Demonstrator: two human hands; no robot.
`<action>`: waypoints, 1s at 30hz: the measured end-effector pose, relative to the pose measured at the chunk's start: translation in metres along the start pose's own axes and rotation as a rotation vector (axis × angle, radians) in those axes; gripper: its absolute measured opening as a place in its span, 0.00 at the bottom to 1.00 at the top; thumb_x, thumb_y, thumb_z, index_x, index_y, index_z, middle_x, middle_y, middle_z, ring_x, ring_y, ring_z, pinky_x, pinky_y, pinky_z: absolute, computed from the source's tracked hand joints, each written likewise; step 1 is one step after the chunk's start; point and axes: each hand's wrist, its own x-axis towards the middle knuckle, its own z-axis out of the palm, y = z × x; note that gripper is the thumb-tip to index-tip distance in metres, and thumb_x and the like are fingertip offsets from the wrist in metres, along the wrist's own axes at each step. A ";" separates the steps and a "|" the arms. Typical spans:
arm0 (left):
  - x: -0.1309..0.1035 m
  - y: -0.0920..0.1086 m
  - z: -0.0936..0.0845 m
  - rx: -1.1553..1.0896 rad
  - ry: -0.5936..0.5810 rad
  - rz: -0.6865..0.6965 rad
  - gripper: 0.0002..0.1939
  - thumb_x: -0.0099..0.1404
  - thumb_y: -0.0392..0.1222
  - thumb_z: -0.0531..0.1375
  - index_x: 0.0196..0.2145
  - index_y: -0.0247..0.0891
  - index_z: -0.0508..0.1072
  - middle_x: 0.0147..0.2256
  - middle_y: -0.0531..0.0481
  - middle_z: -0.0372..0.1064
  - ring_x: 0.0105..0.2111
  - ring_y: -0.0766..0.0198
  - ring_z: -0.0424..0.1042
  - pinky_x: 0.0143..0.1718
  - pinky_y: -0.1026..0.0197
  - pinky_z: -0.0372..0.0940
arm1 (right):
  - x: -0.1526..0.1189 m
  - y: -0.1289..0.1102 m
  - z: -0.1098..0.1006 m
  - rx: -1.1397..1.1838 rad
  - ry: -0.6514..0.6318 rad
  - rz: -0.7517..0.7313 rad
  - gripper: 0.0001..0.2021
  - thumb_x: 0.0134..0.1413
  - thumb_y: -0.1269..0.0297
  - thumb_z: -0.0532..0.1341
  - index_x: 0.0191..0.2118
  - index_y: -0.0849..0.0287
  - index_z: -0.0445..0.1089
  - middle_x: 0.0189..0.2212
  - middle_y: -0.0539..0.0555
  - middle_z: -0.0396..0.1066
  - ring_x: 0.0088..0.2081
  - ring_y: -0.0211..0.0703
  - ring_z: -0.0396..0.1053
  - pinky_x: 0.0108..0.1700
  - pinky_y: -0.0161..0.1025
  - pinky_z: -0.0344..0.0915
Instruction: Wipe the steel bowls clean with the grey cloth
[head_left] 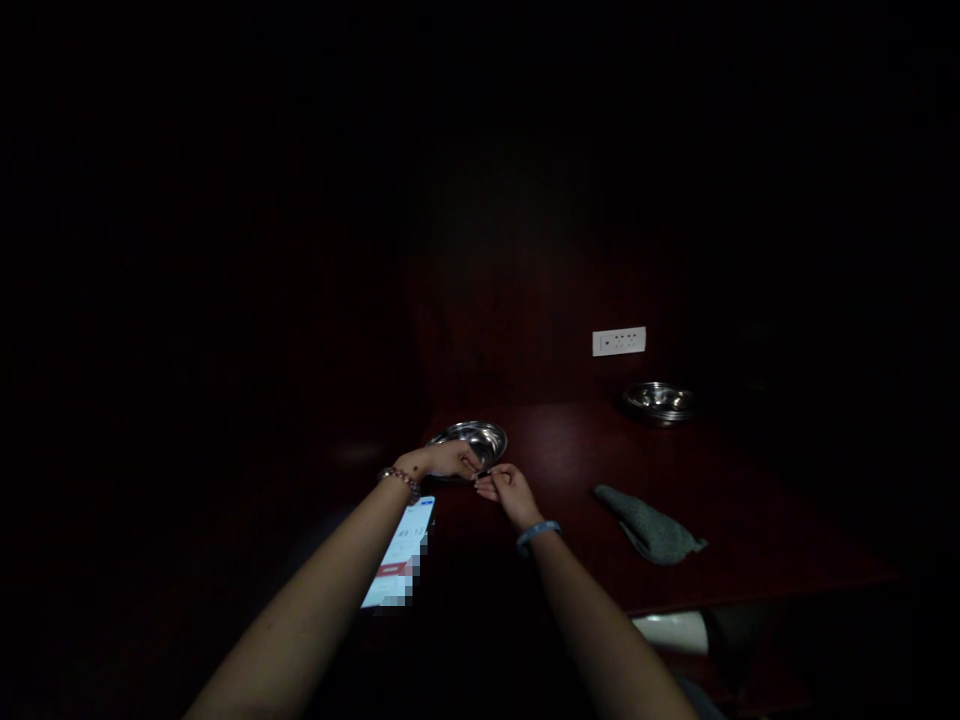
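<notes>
The metal dish [484, 432], at the desk [559, 445] partly behind the left grip [448, 459] and near the right grip [513, 494], is probably light, stiff and slippery, making its rim the suitable hold; fingers are curled, but whether either clamps anything cannot be told.

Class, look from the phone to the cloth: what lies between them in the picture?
In the head view, the right wrist, wearing a blue band, comes between phone and cloth, with red table showing between wrist and cloth.
</notes>
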 end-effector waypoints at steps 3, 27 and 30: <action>0.001 0.003 -0.004 0.002 -0.076 -0.006 0.15 0.57 0.52 0.64 0.32 0.36 0.79 0.28 0.51 0.72 0.29 0.65 0.64 0.35 0.63 0.59 | -0.004 -0.008 -0.003 0.033 0.004 0.078 0.17 0.41 0.54 0.73 0.30 0.57 0.68 0.27 0.53 0.77 0.37 0.48 0.77 0.50 0.49 0.71; -0.005 0.011 -0.001 -0.062 -0.040 -0.009 0.20 0.56 0.56 0.65 0.37 0.37 0.80 0.32 0.48 0.77 0.32 0.63 0.68 0.36 0.65 0.58 | -0.005 -0.012 -0.006 0.088 -0.020 0.144 0.10 0.40 0.65 0.73 0.30 0.62 0.76 0.31 0.54 0.79 0.38 0.42 0.76 0.50 0.43 0.72; -0.006 0.016 0.000 -0.050 -0.034 -0.024 0.19 0.57 0.55 0.65 0.36 0.36 0.80 0.32 0.49 0.76 0.31 0.63 0.67 0.36 0.64 0.58 | -0.005 -0.012 -0.005 0.094 -0.010 0.148 0.11 0.40 0.65 0.74 0.30 0.63 0.76 0.30 0.55 0.78 0.34 0.40 0.76 0.48 0.42 0.72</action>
